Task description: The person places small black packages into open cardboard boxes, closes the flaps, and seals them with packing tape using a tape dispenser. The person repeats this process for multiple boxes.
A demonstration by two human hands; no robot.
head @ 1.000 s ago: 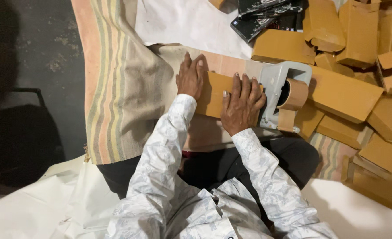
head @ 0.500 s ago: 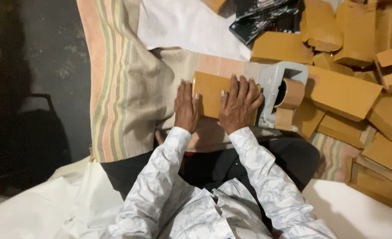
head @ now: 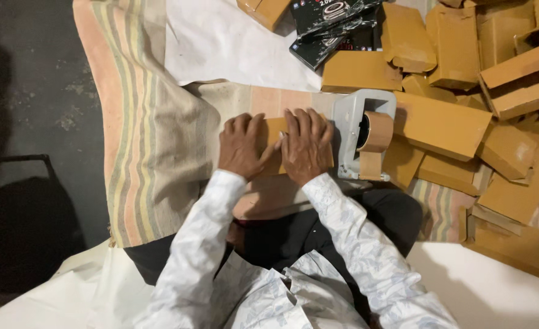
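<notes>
A small brown cardboard box (head: pixel 274 131) lies on a striped cloth (head: pixel 141 146) in front of me. My left hand (head: pixel 241 148) presses flat on its left part, and my right hand (head: pixel 306 145) presses flat on its right part. Most of the box is hidden under the two hands. Just right of my right hand stands a grey tape dispenser (head: pixel 356 135) with a roll of brown tape (head: pixel 376 131).
A heap of brown cardboard boxes (head: pixel 464 116) fills the right side. Black packets (head: pixel 333 27) lie at the top, next to a white sheet (head: pixel 227 42). Dark floor (head: pixel 32 91) runs along the left. White sheeting (head: pixel 495 292) lies at the bottom.
My left hand slid from the box's far left edge down onto its left half, closer to my right hand. The box sits a little nearer to me. The dispenser stayed put.
</notes>
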